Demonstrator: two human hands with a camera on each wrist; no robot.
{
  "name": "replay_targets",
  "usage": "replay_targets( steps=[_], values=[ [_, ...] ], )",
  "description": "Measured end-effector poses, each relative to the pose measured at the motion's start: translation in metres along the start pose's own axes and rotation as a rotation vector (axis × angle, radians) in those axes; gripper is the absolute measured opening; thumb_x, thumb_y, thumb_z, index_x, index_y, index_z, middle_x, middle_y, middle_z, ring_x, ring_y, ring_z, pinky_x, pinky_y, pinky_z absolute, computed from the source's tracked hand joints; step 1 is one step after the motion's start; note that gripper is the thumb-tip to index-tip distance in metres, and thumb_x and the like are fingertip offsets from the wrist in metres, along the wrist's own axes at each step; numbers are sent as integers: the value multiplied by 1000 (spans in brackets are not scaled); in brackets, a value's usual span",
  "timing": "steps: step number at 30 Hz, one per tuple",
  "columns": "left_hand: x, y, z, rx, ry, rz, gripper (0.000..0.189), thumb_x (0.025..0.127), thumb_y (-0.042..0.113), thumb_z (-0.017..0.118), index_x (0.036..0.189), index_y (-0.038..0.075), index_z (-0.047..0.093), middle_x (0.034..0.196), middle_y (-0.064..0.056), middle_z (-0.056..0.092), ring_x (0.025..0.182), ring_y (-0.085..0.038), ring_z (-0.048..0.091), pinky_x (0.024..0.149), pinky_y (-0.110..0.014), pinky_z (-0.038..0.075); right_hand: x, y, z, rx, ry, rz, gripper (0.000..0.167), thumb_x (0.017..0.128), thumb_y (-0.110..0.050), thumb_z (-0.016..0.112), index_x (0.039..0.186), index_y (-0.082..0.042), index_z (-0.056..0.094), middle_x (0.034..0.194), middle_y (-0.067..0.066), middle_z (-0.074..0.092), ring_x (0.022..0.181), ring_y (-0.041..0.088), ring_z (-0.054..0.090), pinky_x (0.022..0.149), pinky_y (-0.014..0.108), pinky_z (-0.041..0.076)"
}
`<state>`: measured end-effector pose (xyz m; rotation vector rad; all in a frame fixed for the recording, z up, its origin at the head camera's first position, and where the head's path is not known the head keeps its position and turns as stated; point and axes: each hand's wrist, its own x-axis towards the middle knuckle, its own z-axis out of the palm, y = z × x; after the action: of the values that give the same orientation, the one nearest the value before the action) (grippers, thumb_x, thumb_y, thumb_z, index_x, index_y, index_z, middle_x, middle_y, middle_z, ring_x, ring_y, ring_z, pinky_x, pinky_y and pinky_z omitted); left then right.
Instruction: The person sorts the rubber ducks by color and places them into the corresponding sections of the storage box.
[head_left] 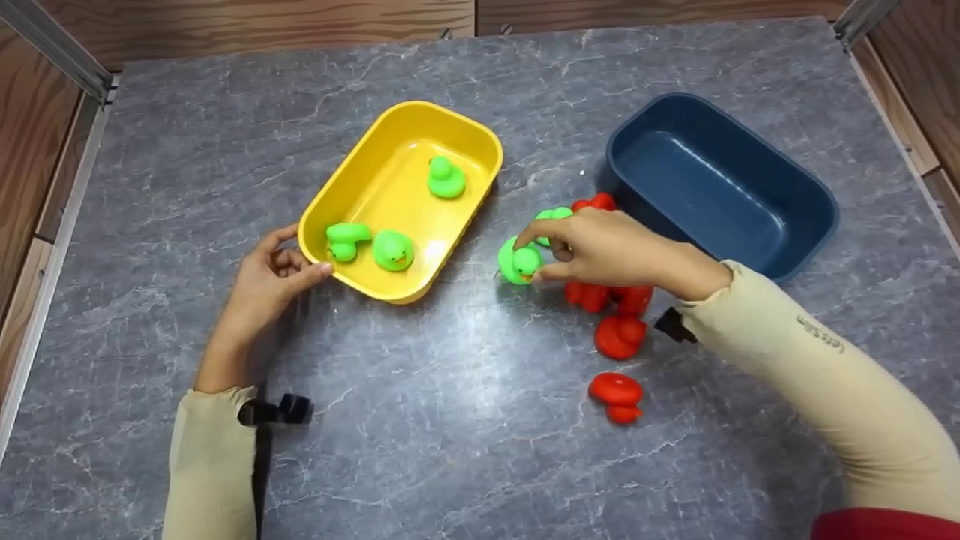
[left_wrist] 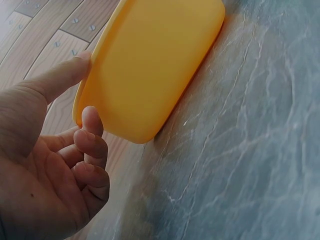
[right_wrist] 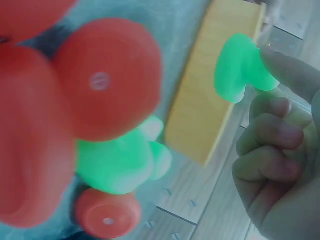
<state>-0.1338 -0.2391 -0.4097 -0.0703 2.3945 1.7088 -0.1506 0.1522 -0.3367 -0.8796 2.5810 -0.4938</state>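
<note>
My left hand (head_left: pixel 262 281) grips the near-left corner of a yellow tub (head_left: pixel 352 180), thumb on the rim and fingers outside, as the left wrist view also shows. Inside the tub sit three green rubber ducks, among them one duck (head_left: pixel 446 178) toward the far end. Between thumb and index finger, my right hand (head_left: pixel 600 251) pinches another green rubber duck (head_left: pixel 519 262), right of the tub; the right wrist view shows this held duck (right_wrist: pixel 240 70) from its side. Under and beside that hand lie several red rubber ducks (head_left: pixel 621 336) and a further green duck (head_left: pixel 553 216), partly hidden.
A dark blue tub (head_left: pixel 720 180) stands at the right, behind my right forearm. Nearer the front, a lone red duck (head_left: pixel 616 396) lies on its side on the grey marbled table (head_left: pixel 420 420). Wood-patterned panels (head_left: pixel 285 26) border the table.
</note>
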Motion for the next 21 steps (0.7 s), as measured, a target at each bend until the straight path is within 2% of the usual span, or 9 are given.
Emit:
replay_targets(
  steps=[11,16,21],
  values=[
    [0,-1,-1,-2,7,1,66,86,13,73,142,3,40,72,11,54,64,-1,47,60,-15,40,2,-10,-19,152,113,-78,32,90,-31,68,119,-19,64,68,-1,47,59,12,41,57,24,34],
    [0,-1,-1,9,1,-3,67,86,15,73,143,3,39,73,11,54,64,-2,48,61,-15,40,3,-13,-25,241,166,-137,31,91,-25,68,120,-14,64,68,0,46,58,13,41,59,23,35],
    [1,-1,0,17,4,-4,67,86,15,73,143,3,39,73,11,54,65,-2,48,61,-15,41,6,-16,-28,298,195,-150,32,91,-20,68,121,-12,63,66,0,44,59,15,40,58,23,35]
  ],
)
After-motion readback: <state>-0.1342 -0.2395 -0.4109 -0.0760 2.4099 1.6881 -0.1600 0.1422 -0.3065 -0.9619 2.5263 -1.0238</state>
